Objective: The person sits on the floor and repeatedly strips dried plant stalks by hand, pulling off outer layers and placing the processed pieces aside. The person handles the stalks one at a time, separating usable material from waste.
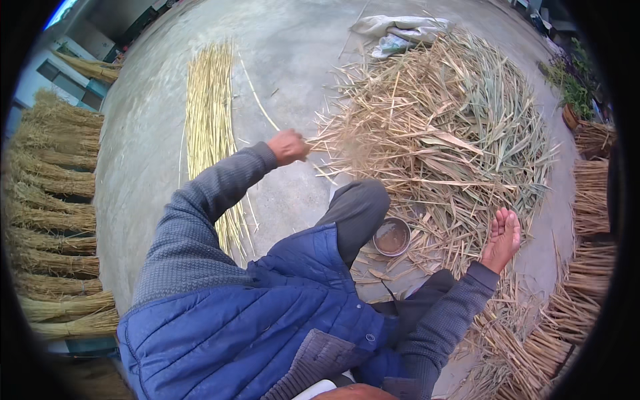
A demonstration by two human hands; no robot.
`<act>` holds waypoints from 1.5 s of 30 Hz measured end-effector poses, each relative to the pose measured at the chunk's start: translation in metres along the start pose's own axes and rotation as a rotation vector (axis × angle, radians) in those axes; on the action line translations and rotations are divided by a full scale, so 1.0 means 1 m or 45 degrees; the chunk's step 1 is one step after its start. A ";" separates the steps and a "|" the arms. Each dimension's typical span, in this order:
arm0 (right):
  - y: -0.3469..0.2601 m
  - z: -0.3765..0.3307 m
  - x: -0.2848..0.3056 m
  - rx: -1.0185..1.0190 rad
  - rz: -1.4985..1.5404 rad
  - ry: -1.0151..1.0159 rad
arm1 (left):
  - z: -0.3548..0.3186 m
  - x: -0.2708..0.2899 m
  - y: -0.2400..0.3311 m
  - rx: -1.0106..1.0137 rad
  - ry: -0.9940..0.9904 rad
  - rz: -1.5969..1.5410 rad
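Observation:
My left hand [288,147] is closed around a long, thin, pale straw stalk [256,95], which sticks out on both sides of the fist. Left of that hand, a bundle of yellow stalks [210,107] lies lengthwise on the concrete floor. My right hand [501,240] is open and holds nothing, its palm turned up and fingers stretched, over the lower right of a big heap of dry leaves and husks [440,127]. A fuzzy brown tuft [357,150] shows at the heap's left edge, blurred; I cannot tell whether it belongs to the held stalk.
A small round bowl [391,237] with brownish contents stands beside my knee. Bound straw bundles [60,200] are stacked along the left, and more bundles [593,200] line the right. A white sack [407,30] lies behind the heap, and green plants [573,83] grow at far right.

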State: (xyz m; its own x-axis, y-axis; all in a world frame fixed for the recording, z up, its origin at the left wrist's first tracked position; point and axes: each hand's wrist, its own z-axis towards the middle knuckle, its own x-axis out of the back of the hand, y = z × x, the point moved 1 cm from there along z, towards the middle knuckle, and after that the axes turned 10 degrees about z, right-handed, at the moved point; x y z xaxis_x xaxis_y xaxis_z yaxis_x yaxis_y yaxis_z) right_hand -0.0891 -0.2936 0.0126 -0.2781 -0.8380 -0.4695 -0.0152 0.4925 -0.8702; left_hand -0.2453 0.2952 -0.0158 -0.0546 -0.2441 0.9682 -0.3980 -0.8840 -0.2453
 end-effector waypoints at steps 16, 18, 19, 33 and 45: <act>0.017 -0.110 0.276 0.246 -0.014 0.707 | -0.348 -0.098 0.050 0.313 -1.220 -0.204; 0.036 -0.120 0.342 0.165 -0.145 0.964 | -0.286 -0.100 0.040 0.262 -1.099 -0.131; 0.044 -0.122 0.368 0.224 -0.333 0.991 | -0.254 -0.103 0.037 0.297 -1.163 -0.090; 0.048 -0.101 0.435 0.047 -1.720 1.174 | 0.019 -0.017 0.024 0.142 -0.590 -0.290; 0.001 -0.143 0.486 0.194 -2.501 0.855 | 0.099 0.017 0.015 0.117 -0.471 -0.081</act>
State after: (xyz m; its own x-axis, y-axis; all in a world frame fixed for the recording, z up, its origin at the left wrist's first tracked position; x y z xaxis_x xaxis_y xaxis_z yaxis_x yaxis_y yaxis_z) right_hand -0.3616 -0.6670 -0.1953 -0.2233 0.1050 0.9691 -0.6077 -0.7923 -0.0542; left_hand -0.1615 0.2381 -0.0076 0.3081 -0.3002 0.9027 -0.3053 -0.9299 -0.2051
